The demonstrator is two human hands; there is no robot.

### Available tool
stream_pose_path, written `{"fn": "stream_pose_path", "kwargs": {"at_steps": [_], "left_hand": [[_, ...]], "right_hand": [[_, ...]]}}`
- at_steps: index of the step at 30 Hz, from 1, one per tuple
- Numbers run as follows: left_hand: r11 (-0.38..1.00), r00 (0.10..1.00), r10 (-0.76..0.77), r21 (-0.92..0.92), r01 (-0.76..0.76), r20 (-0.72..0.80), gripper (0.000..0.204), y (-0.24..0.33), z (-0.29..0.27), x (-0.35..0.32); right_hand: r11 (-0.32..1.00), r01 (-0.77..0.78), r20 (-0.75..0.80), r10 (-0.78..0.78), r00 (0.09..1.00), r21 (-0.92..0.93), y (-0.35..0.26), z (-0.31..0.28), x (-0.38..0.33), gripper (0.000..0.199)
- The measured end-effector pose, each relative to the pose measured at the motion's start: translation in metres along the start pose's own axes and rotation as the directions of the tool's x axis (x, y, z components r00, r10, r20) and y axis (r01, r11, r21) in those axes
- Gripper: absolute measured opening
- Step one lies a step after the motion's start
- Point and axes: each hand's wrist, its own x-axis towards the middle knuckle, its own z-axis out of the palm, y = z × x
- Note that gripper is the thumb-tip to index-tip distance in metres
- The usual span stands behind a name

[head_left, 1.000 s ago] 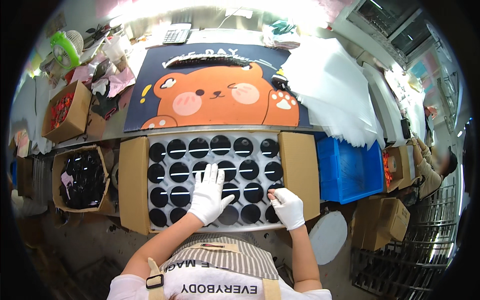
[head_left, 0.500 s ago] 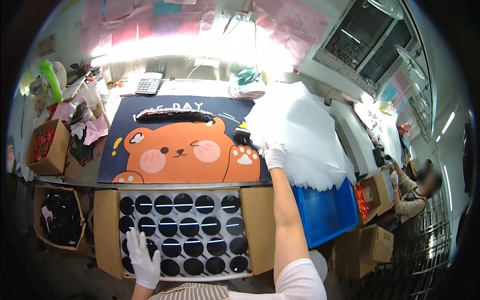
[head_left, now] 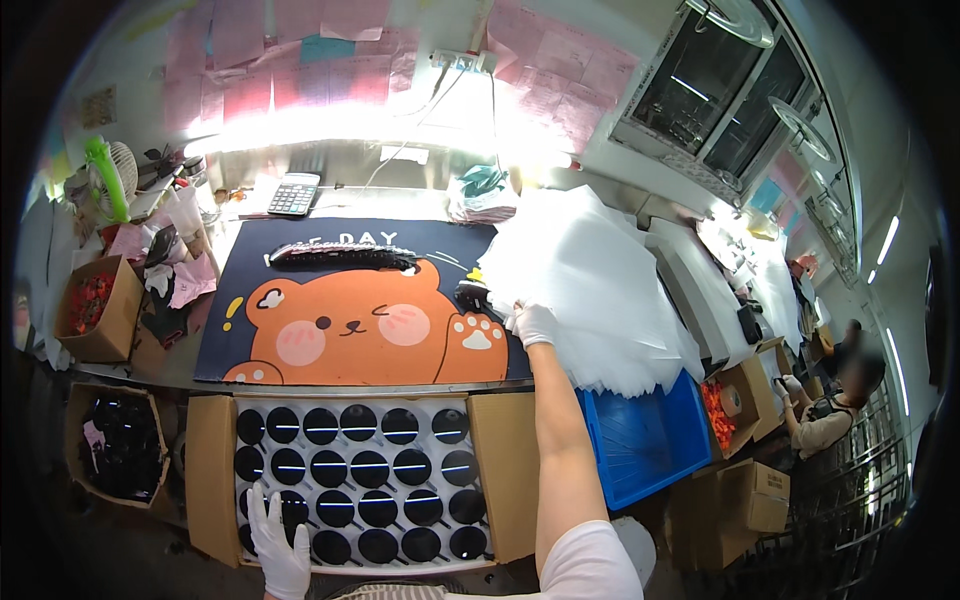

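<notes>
My right hand [head_left: 535, 325], in a white glove, is at the near left corner of a stack of thin white sheets [head_left: 590, 270], its fingers closed on the edge of a sheet. How many layers it pinches cannot be seen. My left hand [head_left: 278, 545], also gloved, is open with fingers spread over the left side of an open cardboard box [head_left: 503, 470]. Rows of round black lenses [head_left: 376, 503] with short stems lie in that box on a white sheet. The left hand covers a few of them.
A bear-print mat [head_left: 350, 345] covers the table, with a row of dark lenses [head_left: 345, 256] on it. A blue bin [head_left: 650, 450] stands right of the box. Further left is a carton of black pieces [head_left: 122, 445]. A person [head_left: 835, 400] works at the far right.
The view has shifted slightly, so the table and box sit a little lower and further left. My right hand stays at the sheets' corner, its fingers drawn closer together. My left hand remains spread.
</notes>
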Motion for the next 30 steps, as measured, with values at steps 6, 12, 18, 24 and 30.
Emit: {"fn": "stream_pose_path", "kwargs": {"at_steps": [6, 12, 18, 24, 30], "left_hand": [[0.996, 1.0, -0.018, -0.083, 0.018, -0.006, 0.054, -0.001, -0.006, -0.011], [0.819, 0.994, -0.08, -0.564, 0.107, 0.073, 0.047, 0.013, -0.001, 0.008], [0.46, 0.856, 0.051, -0.772, 0.438, 0.515, 0.058, 0.016, 0.039, 0.063], [0.644, 0.912, -0.1, -0.673, 0.365, 0.399, 0.083, 0.007, 0.072, 0.115], [0.872, 0.942, -0.06, -0.441, 0.21, 0.331, 0.071, -0.099, 0.023, 0.078]], "right_hand": [[0.995, 0.0, -0.338, 0.032, 0.941, 0.095, 0.01, -0.014, -0.005, 0.022], [0.867, 0.386, -0.084, -0.38, 0.921, 0.314, 0.021, -0.061, -0.057, 0.011], [0.665, 0.063, 0.446, -0.565, 0.694, 0.744, -0.111, -0.11, -0.219, 0.011], [0.615, 0.173, 0.464, -0.725, 0.509, 0.77, -0.199, -0.101, -0.317, 0.022], [0.418, -0.589, 0.658, -0.03, 0.752, 0.692, -0.162, -0.109, -0.359, 0.058]]}}
